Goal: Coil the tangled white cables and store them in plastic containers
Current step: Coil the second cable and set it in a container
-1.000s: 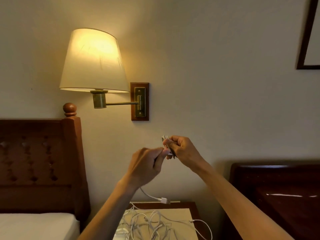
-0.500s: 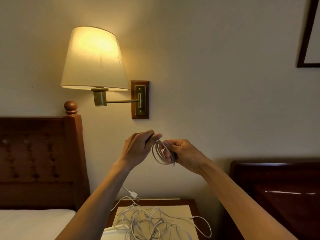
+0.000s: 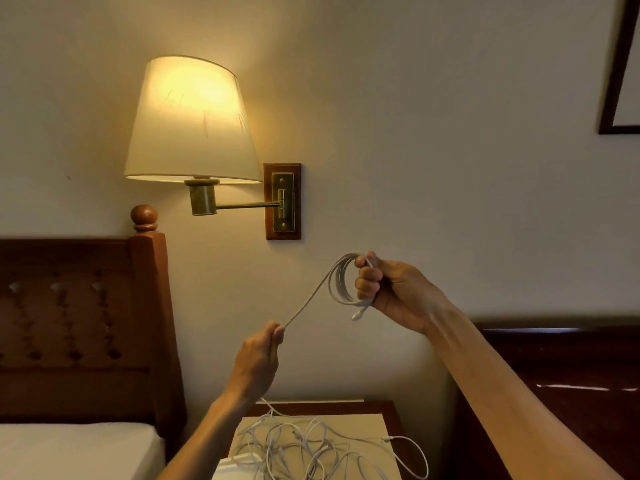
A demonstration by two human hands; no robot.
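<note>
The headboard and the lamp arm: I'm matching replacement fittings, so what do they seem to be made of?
The headboard looks like reddish-brown wood with a satin varnish: turned knob, carved panel, soft sheen. The lamp arm looks like brass, aged or brushed: dull yellow-gold metal tone matching its wall plate. Plated steel cannot be ruled out.

View: head, single camera
Facing: forward at wall, lamp high
Nearness: hands close, mid-frame
Bottom edge: nightstand

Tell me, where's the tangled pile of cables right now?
The tangled cables lie on the bedside table, bottom centre, between the bed and dark cabinet.
</note>
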